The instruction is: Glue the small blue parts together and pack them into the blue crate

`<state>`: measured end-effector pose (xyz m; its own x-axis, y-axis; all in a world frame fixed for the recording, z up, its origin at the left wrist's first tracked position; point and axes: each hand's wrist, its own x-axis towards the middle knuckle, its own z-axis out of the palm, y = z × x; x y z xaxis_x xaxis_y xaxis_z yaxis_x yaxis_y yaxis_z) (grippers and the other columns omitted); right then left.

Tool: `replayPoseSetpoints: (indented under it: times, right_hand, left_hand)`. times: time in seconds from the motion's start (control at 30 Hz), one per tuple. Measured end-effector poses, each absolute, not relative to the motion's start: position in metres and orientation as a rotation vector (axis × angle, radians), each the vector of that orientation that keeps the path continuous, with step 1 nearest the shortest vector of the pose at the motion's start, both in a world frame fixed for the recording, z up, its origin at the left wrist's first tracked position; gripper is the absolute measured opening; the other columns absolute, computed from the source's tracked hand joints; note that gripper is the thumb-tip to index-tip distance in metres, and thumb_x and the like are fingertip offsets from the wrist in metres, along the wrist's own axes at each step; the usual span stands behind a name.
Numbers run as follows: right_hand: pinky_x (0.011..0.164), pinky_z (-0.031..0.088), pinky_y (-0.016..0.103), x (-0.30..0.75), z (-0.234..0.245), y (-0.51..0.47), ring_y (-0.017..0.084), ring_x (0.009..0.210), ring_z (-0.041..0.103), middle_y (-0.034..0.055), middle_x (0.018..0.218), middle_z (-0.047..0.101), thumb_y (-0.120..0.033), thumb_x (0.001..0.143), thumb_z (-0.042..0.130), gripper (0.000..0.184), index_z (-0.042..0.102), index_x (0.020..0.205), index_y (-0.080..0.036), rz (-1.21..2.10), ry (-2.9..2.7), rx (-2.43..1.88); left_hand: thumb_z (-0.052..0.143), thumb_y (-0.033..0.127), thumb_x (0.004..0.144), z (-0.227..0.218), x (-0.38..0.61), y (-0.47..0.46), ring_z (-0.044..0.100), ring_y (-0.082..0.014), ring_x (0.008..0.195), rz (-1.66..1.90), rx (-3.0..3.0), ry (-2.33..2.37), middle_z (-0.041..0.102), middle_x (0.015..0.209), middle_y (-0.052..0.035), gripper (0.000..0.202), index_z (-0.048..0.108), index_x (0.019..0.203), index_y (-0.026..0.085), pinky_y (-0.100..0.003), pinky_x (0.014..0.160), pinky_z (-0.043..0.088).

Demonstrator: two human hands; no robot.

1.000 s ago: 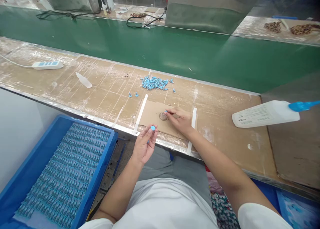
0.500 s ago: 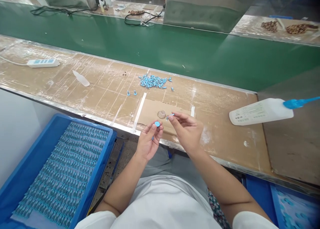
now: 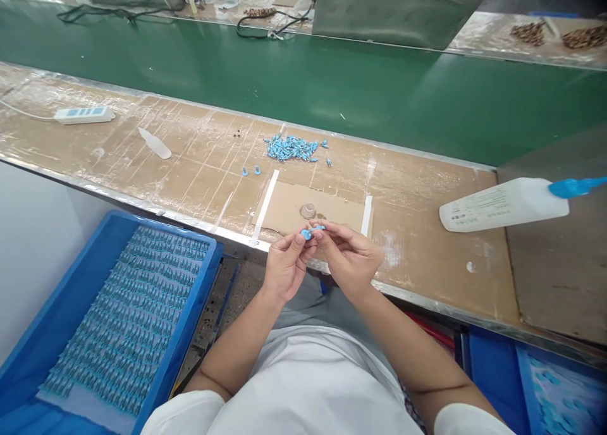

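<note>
Between thumb and fingers, my left hand [image 3: 288,264] pinches a small round blue disc [image 3: 306,234]. My right hand [image 3: 351,258] is closed on a small blue piece [image 3: 319,227] whose end meets the disc. Both hands are held together over the front edge of the bench. Just beyond them, a small clear cup [image 3: 308,210] rests on a taped-down cardboard sheet [image 3: 284,201]. A heap of small blue pieces [image 3: 290,148] lies farther back, and two blue pieces [image 3: 251,171] stand apart to its left.
A white bottle with a blue nozzle [image 3: 505,204] lies at right. On the left are a small squeeze bottle [image 3: 154,143] and a power strip [image 3: 85,115]. A blue tray [image 3: 215,248] with rows of blue parts sits below left. A green belt [image 3: 199,68] runs behind.
My right hand has moved left and brought its small blue piece against the disc in my left hand. The disc has tilted from facing up. The view has shifted slightly.
</note>
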<state>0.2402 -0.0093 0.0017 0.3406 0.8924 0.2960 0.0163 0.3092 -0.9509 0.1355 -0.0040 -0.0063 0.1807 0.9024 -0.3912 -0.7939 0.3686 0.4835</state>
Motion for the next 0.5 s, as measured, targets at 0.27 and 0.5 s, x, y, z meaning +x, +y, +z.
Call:
replayPoseSetpoints:
  times: [0.27, 0.5]
  right_hand:
    - [0.078, 0.063, 0.036, 0.2387, 0.0016, -0.0101, 0.022, 0.087, 0.072, 0.0051, 0.097, 0.074, -0.016, 0.078, 0.075, 0.022, 0.075, 0.098, -0.024, 0.722, -1.092, -1.081]
    - [0.077, 0.062, 0.035, 0.2381, -0.0002, -0.0103, 0.021, 0.086, 0.072, 0.0036, 0.096, 0.075, -0.015, 0.077, 0.076, 0.024, 0.075, 0.098, -0.027, 0.649, -1.154, -1.072]
  left_hand:
    - [0.082, 0.025, 0.069, -0.0051, 0.1345, -0.0050, 0.070, -0.0087, 0.075, 1.211, 0.195, 0.718, 0.076, 0.086, -0.0058, 0.025, 0.076, 0.089, 0.011, -0.014, 0.073, 0.056]
    - [0.081, 0.025, 0.070, -0.0063, 0.1334, -0.0057, 0.070, -0.0089, 0.075, 1.238, 0.205, 0.714, 0.076, 0.088, -0.0057, 0.023, 0.076, 0.088, 0.012, -0.015, 0.073, 0.056]
